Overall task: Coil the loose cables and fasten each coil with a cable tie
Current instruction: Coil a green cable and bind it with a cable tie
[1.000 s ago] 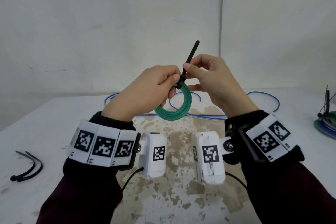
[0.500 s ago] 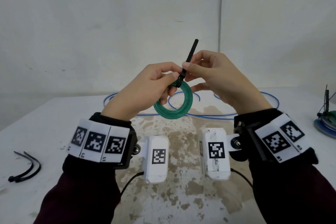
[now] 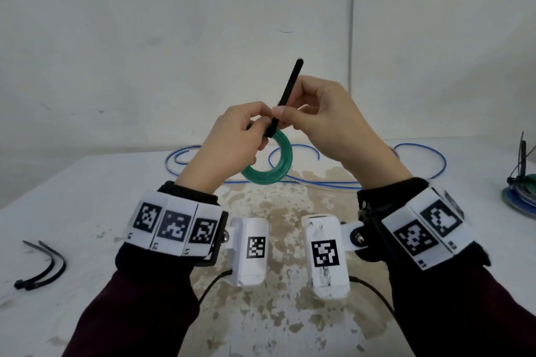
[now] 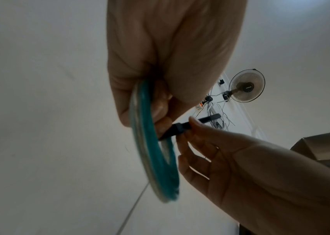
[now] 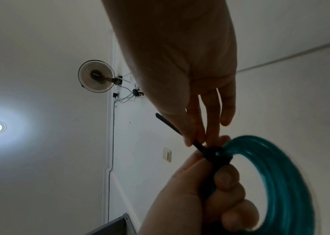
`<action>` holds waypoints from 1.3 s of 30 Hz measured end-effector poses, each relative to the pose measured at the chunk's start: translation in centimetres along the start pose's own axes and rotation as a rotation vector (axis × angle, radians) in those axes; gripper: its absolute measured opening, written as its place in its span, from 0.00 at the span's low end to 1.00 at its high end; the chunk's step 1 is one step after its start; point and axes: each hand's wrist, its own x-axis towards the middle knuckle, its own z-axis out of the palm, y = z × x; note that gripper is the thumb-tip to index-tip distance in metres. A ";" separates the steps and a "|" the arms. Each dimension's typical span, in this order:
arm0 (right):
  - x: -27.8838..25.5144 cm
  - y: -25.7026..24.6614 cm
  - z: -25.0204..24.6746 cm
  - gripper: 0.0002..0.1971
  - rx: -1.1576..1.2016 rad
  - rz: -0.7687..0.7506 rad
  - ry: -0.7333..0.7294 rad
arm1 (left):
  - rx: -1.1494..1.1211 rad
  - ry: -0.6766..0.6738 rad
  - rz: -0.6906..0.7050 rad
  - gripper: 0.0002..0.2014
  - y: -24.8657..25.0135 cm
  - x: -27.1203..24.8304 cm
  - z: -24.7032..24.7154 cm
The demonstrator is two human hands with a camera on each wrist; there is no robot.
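A green cable coil (image 3: 274,165) (image 4: 156,152) (image 5: 277,171) hangs in the air above the table, held at its top by my left hand (image 3: 240,136) (image 4: 160,98) (image 5: 206,187), whose fingers curl round the coil and the tie's loop. A black cable tie (image 3: 285,97) (image 4: 182,126) (image 5: 206,151) is wrapped round the coil, its tail pointing up. My right hand (image 3: 290,113) (image 4: 192,127) (image 5: 194,138) pinches that tail between thumb and forefinger just above the tie's head.
A loose blue cable (image 3: 319,165) lies in loops at the back of the stained white table (image 3: 87,211). Two spare black ties (image 3: 43,266) lie at the left. A tied coil (image 3: 522,194) sits at the right edge. A wall stands close behind.
Both hands have risen slightly with the coil. The right hand has slid up along the tie's tail, and the coil has tilted so it shows more edge-on.
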 end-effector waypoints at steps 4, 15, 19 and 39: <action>0.1 -0.5 -0.2 0.12 0.055 -0.013 0.077 | -0.119 -0.077 0.052 0.17 0.9 -0.3 -0.3; 0.1 -0.3 -0.9 0.12 0.172 0.042 0.122 | -0.139 -0.096 0.135 0.12 1.3 -0.5 0.3; 0.2 -0.3 -0.4 0.14 0.156 0.037 0.194 | -0.119 -0.079 0.140 0.12 1.5 -0.6 0.3; 0.2 0.1 -1.9 0.10 0.072 0.091 0.084 | -0.116 -0.159 0.074 0.12 1.0 -0.6 0.6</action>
